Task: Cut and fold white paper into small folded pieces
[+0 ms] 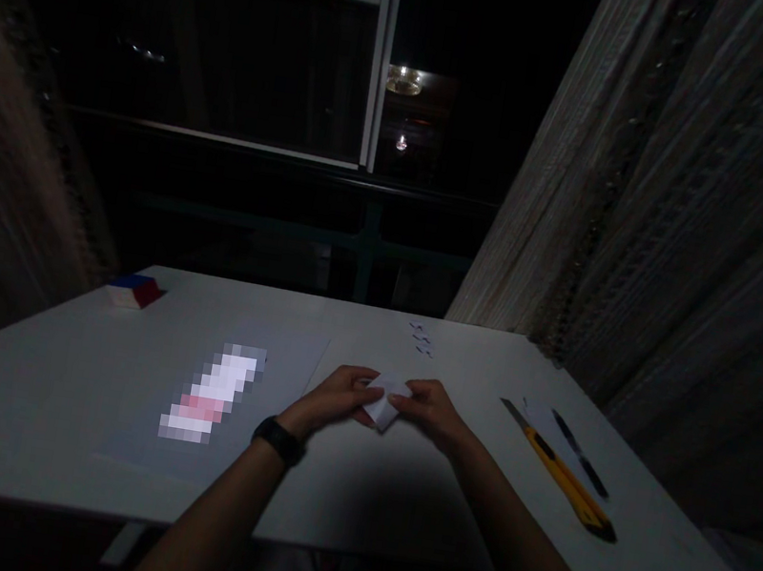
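A small piece of folded white paper (384,406) is held between both hands over the middle of the white table (347,502). My left hand (341,395) grips its left side, thumb on top and fingers partly hidden beneath. On the right side, my right hand (432,409) pinches the paper with the thumb pressed on its face. The paper's lower end comes to a point. A dark band sits on my left wrist. Past the hands lie several small marked pieces (422,339) in a short row.
To the right lie a yellow utility knife (564,480), its blade extended, and a dark pen (579,452). A lit, pixelated phone-like rectangle (212,394) rests on a pale sheet (297,359) at left. Farther back stands a colored cube (134,291). Curtains (550,177) flank a dark window.
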`<state>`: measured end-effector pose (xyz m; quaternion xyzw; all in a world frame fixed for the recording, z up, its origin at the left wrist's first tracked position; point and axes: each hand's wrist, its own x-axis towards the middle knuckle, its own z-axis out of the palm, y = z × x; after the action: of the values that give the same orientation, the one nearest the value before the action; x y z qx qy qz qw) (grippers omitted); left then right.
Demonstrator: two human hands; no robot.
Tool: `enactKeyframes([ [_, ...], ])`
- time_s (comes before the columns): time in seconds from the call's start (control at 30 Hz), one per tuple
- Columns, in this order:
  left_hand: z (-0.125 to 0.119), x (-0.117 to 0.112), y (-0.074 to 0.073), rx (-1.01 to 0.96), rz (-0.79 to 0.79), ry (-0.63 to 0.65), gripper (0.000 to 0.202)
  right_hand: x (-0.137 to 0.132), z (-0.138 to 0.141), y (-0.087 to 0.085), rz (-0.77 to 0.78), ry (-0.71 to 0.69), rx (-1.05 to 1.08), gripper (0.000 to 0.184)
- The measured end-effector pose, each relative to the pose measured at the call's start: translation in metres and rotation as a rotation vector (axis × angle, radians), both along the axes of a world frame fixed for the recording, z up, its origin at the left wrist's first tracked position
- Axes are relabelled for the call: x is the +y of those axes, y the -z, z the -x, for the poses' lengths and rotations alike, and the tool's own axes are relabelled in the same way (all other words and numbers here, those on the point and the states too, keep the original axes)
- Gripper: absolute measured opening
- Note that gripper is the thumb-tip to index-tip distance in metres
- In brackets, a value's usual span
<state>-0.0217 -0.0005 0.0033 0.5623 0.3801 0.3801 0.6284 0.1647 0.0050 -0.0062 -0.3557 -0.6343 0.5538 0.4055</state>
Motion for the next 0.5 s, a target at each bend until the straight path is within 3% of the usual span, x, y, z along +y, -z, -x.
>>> enactKeyframes([
  [0.17, 0.004, 0.004, 0.003, 0.064, -0.109, -0.068, 0.032, 0.002, -0.004, -0.001, 0.04, -0.08, 0.026, 0.027],
  [0.37, 0.008, 0.007, 0.004, 0.044, -0.075, -0.11, 0.029, 0.005, -0.013, -0.007, 0.011, -0.167, -0.01, 0.022],
  [0.5, 0.007, 0.006, 0.004, 0.016, -0.063, -0.115, 0.029, 0.006, -0.011, -0.003, 0.038, -0.096, -0.01, 0.025],
])
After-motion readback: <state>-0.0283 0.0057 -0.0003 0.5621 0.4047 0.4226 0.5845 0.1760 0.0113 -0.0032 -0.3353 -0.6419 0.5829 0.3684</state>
